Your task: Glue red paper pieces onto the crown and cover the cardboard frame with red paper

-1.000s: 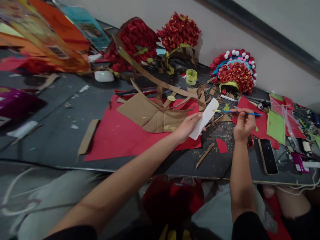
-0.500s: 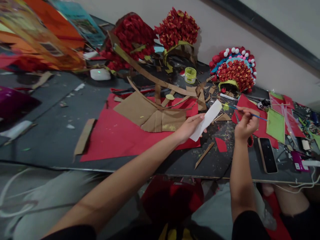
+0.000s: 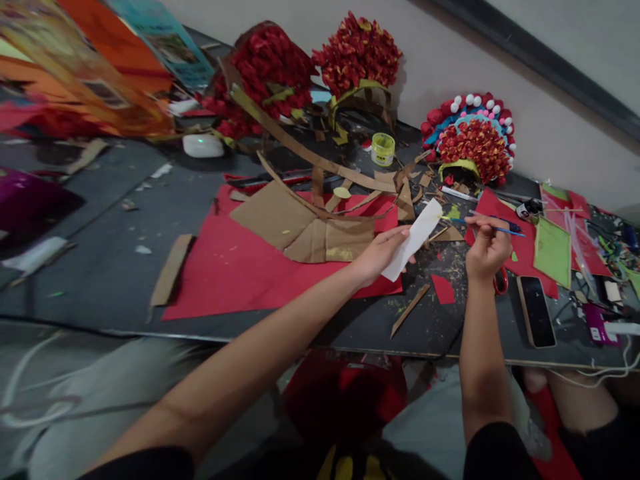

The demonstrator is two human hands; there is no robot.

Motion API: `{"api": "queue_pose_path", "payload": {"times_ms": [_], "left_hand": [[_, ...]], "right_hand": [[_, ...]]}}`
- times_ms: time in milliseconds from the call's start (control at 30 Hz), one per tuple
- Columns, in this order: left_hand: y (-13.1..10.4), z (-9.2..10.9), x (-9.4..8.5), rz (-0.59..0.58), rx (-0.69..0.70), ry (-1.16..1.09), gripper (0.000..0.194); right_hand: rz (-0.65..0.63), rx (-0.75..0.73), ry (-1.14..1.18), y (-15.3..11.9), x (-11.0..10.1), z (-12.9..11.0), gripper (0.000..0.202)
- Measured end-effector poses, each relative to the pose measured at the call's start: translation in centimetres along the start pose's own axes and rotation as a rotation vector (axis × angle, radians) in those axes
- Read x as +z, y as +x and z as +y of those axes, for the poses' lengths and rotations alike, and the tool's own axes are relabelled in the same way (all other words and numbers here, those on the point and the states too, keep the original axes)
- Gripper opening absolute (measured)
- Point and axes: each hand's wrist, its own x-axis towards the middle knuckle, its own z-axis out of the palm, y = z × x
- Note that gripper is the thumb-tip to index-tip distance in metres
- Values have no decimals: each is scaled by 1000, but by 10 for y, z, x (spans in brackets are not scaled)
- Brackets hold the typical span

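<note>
My left hand grips a white paper strip by its lower end, thumb on top and fingers underneath. A thin blue paintbrush is pinched in my right hand, its yellow tip at or close to the strip's upper right edge; contact is hard to tell. Under and left of my left hand lie a cut cardboard piece and a red sheet. Further back stands an open jar of yellow-green paint.
Red flower-covered headpieces and a blue-and-red one with white balls stand along the wall. A phone, red scissors handle, green panel and cardboard scraps lie about. Another person's leg shows lower right.
My right hand has shifted slightly left with the paintbrush, bringing its tip closer to the white strip. My left hand keeps its hold on the strip.
</note>
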Motion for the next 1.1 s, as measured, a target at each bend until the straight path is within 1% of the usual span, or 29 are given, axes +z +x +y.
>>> {"api": "queue_pose_path", "payload": {"times_ms": [167,267,433,500,633,667,733,800,833,900,933,1000,1067,1100], "left_hand": [[1,0,0,-8,4,-9,26],[0,0,0,3,-11,-6,26],[-3,4,3,15,-12,-21,25],[-5,7,4,20,-18,-36,24],[-17,21,3,45,-27,-61,24],[-22,26,2,50,-23,-67,24],[-34,39,-4,60,-13,-76,24],[-51,52,-16,97,-7,-80,26],[-61,58,-24,140,-1,-79,27],[-83,69,-48,297,37,-86,29],[-95,73,-62,387,49,-86,30],[-121,80,-93,519,57,-66,35],[-146,84,-120,489,75,-34,40],[-157,85,-129,464,82,-19,43]], "right_hand": [[11,-3,30,0,1,0,25],[-4,20,38,1,1,-2,26],[13,56,96,3,2,-7,25],[75,91,121,5,2,-6,24],[363,193,198,11,0,3,18],[404,226,219,13,-1,6,16],[438,282,254,15,-3,12,14],[439,315,276,15,-4,16,15],[440,321,272,15,-4,18,16],[431,328,236,14,-3,19,18],[425,331,215,14,-2,20,19],[418,338,192,14,-1,21,22],[417,351,200,14,0,22,25],[420,357,206,14,0,23,26]]}}
